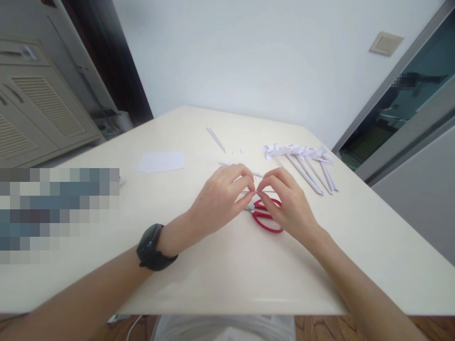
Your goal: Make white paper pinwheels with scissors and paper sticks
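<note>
Running left-right, thin white strip (268,191) pinched in hands (221,198).

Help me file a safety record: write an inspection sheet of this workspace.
Surface: cream tabletop against a pale wall.
Work items: thin white strip at the fingertips; red-handled scissors, partly hidden; rolled-paper sticks with frilled paper at right.
Clutter: white paper sheet at left; tiny scraps.
Hands: left hand and right hand appear to pinch the strip together.
Cables: white cable below the near edge.
Surroundings: louvred cabinet left, light switch right.
</note>
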`<state>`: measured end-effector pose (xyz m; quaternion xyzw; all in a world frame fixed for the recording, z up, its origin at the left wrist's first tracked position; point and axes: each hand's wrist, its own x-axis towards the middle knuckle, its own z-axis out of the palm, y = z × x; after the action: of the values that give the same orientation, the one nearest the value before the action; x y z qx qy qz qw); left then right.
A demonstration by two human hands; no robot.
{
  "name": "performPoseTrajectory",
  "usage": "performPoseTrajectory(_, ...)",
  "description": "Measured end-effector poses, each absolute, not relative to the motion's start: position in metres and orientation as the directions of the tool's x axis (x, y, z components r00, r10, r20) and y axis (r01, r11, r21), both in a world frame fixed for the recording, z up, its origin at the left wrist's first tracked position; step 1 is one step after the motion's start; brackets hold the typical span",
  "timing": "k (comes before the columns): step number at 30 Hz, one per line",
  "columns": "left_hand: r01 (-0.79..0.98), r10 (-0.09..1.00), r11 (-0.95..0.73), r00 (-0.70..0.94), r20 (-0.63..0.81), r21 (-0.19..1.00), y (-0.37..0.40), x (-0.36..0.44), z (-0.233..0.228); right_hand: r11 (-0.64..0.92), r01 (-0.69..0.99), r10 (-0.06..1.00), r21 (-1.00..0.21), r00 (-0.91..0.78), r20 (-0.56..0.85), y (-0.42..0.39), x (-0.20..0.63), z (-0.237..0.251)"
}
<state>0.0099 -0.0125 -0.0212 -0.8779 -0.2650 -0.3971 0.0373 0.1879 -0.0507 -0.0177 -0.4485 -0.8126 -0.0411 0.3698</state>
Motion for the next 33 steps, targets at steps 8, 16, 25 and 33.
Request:
performPoseTrajectory(8,0.506,0.419,-0.855,0.538,0.731,0.118,-0.012,0.01,-0.02,0.594,0.789,0.656,-0.156,-0.363,0.662,-0.051,0.185,-0.02)
performPoseTrajectory(16,0.489,0.383,-0.868,0.547,0.744,0.088,-0.012,0.009,-0.02,0.574,0.793,0.686,-0.203,-0.331,0.647,-0.053,0.182,-0.017)
performPoseTrajectory(25,0.504,0.392,-0.859,0.53,0.752,0.092,-0.012,0.006,-0.016,0.569,0.79,0.692,-0.228,-0.31,0.651,-0.052,0.188,-0.013)
performPoseTrajectory(33,0.54,0.463,-0.828,0.507,0.727,0.151,-0.01,0.005,-0.014,0.553,0.808,0.694,-0.205,-0.31,0.649,-0.049,0.194,-0.014)
